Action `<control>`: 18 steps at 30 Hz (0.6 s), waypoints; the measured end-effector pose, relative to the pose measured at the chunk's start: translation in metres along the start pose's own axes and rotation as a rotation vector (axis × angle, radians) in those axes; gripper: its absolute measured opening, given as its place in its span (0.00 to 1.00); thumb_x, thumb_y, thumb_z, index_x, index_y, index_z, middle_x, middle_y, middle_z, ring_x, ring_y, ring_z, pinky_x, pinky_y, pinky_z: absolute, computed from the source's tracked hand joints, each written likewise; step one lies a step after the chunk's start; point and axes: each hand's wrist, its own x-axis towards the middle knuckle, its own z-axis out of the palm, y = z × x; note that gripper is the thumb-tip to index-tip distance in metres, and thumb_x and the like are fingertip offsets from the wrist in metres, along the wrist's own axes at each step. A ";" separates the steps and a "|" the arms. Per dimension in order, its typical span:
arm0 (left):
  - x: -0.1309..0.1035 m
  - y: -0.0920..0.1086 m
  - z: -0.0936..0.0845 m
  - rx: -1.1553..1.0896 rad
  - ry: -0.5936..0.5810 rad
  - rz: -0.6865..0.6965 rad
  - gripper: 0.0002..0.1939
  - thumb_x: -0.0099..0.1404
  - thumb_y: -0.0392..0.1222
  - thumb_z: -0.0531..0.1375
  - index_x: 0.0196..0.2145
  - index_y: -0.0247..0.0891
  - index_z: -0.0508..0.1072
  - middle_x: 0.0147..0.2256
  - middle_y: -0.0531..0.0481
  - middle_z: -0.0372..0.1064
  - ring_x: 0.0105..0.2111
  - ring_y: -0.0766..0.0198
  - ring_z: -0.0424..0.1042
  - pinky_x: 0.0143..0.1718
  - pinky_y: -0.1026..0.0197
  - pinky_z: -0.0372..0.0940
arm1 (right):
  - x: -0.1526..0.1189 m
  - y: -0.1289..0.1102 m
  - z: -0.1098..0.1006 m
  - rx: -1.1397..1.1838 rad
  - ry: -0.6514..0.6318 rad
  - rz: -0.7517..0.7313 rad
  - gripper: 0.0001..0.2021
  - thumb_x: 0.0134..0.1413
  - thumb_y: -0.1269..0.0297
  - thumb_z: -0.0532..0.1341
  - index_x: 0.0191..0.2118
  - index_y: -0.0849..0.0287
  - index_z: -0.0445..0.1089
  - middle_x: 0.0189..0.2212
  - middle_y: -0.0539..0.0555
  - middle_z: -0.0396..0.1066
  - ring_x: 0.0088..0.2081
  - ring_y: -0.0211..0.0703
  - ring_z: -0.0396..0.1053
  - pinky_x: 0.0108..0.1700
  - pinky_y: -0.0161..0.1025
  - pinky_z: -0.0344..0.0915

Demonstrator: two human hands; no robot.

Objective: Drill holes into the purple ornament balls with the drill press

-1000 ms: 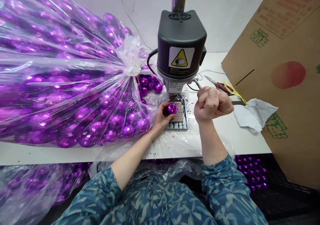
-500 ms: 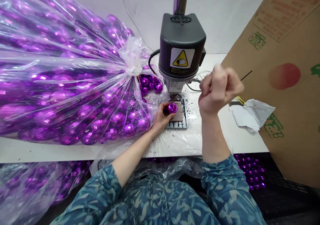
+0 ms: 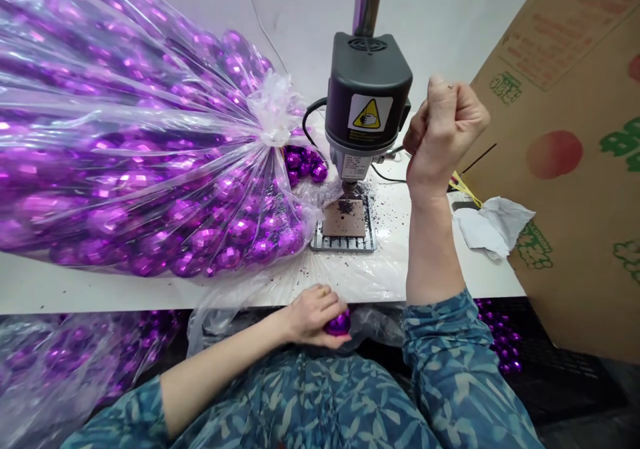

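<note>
In front of the table's near edge, my left hand (image 3: 316,317) is closed round a shiny purple faceted bauble (image 3: 338,323). My right hand (image 3: 447,129) is raised in a fist to the right of the black drill press head (image 3: 369,89); whatever is inside the fist is hidden. Below the drill head, a brown board (image 3: 345,222) lies on the slotted metal base (image 3: 345,244). Dark shavings (image 3: 346,206) are scattered over the board, and no bauble sits on it.
A big tied clear bag (image 3: 150,189) of purple baubles fills the left of the white table (image 3: 390,282). At right stand a cardboard box (image 3: 565,249), a crumpled white paper (image 3: 493,226) and a thin dark rod (image 3: 479,158). More baubles (image 3: 500,336) lie below the table.
My left hand has drawn the bauble off the board, toward me and past the table's front edge. My right fist has risen a little. The view has shifted slightly.
</note>
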 end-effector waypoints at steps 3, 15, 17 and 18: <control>-0.046 0.009 0.011 0.032 -0.189 -0.066 0.25 0.67 0.62 0.58 0.46 0.36 0.74 0.30 0.48 0.70 0.29 0.60 0.71 0.30 0.60 0.66 | 0.000 0.001 0.001 0.011 0.005 -0.003 0.25 0.65 0.47 0.54 0.23 0.54 0.45 0.14 0.40 0.45 0.15 0.24 0.46 0.22 0.30 0.48; -0.113 0.004 0.080 -0.960 0.328 -1.771 0.34 0.71 0.62 0.56 0.61 0.31 0.58 0.27 0.50 0.72 0.19 0.60 0.72 0.26 0.56 0.70 | -0.001 -0.008 0.001 0.079 0.038 0.062 0.26 0.59 0.52 0.61 0.21 0.54 0.45 0.11 0.40 0.44 0.12 0.25 0.41 0.15 0.32 0.36; -0.115 0.001 0.077 -1.049 0.467 -1.861 0.31 0.72 0.59 0.55 0.62 0.34 0.56 0.31 0.49 0.73 0.19 0.62 0.72 0.26 0.58 0.70 | -0.001 -0.009 0.000 0.074 0.036 0.067 0.26 0.56 0.50 0.63 0.20 0.54 0.46 0.11 0.40 0.44 0.12 0.26 0.40 0.15 0.33 0.37; -0.116 0.001 0.075 -1.078 0.511 -1.877 0.29 0.73 0.58 0.55 0.62 0.36 0.56 0.34 0.48 0.74 0.19 0.63 0.73 0.26 0.58 0.70 | -0.002 -0.010 0.000 0.070 0.034 0.072 0.27 0.55 0.49 0.63 0.20 0.54 0.46 0.11 0.40 0.44 0.12 0.25 0.40 0.15 0.33 0.37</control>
